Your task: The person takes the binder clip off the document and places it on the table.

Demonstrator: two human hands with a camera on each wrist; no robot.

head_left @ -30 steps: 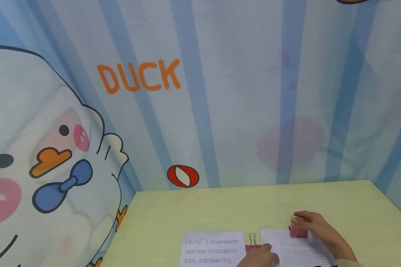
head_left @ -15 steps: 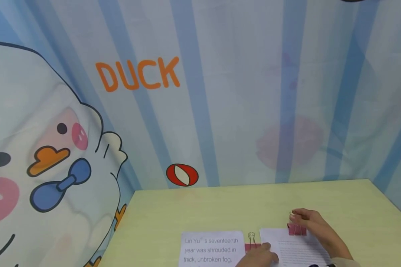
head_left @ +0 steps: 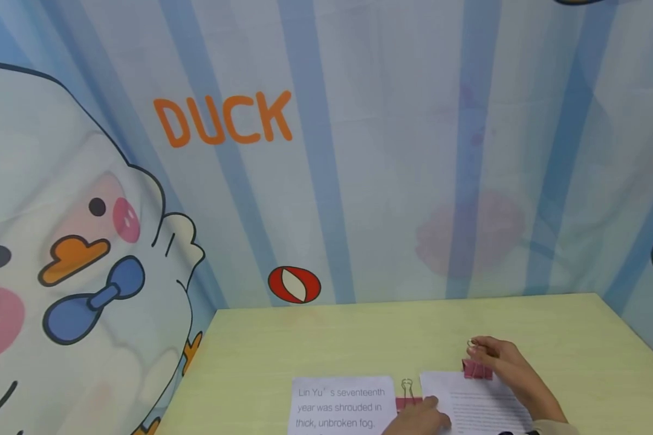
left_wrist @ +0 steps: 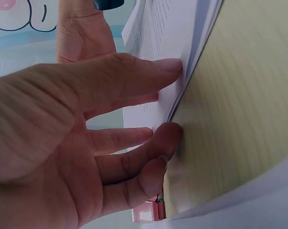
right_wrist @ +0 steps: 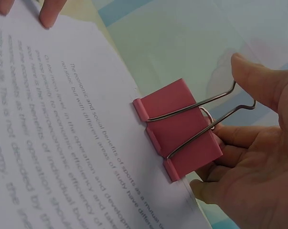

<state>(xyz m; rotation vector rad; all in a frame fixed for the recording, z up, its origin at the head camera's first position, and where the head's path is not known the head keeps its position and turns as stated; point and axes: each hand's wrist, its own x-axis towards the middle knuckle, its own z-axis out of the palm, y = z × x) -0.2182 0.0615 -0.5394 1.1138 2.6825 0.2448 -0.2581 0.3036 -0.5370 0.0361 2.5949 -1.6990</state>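
Note:
A stack of printed white sheets (head_left: 490,408) lies on the table, with a pink binder clip (right_wrist: 177,129) over its far edge. My right hand (head_left: 514,371) holds this clip: in the right wrist view the thumb is at one wire handle and the fingers lie behind the clip's body. Both wire loops stand away from the paper. My left hand (head_left: 419,418) rests at the stack's left edge, with thumb and fingertips on the top sheet. The left wrist view shows its other fingers (left_wrist: 153,179) loosely bent by the table surface.
Left of the stack lies another sheet with large print (head_left: 340,405). A second pink binder clip (head_left: 408,401), its wire handle upright, sits between the two papers, partly behind my left hand. A duck-patterned curtain (head_left: 386,181) hangs behind the table (head_left: 305,338).
The head view has shifted slightly. My right hand stays at the clip on the stack's far edge and my left hand stays on the paper; little else differs.

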